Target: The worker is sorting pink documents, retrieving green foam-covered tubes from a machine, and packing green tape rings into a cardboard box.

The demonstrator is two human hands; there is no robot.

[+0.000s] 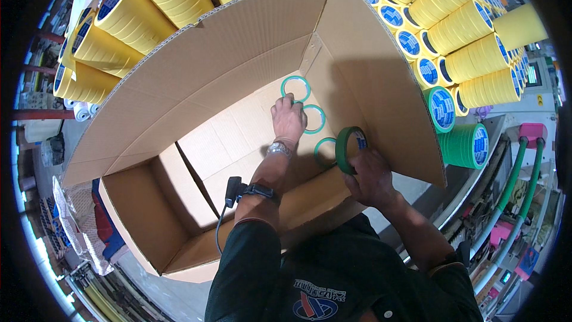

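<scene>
Inside a large open cardboard box (250,53), several rolls of green tape lie flat on the bottom, in a row along the right end. My left hand (289,120) reaches into the box, fingers curled down at the near edge of the farthest green tape roll (308,83); its fingertips are partly hidden. Beside that hand lies a second tape roll (324,120), and a third tape roll (317,154) is nearer to me, partly covered. My right hand (370,177) grips an upright green tape roll (342,150) at the box's near right side.
Stacks of yellow tape rolls (453,27) stand behind and right of the box, with more yellow rolls (143,18) at the back left. Green tape stacks (463,146) sit just outside its right wall. Green hoses (506,203) run beside a machine at right.
</scene>
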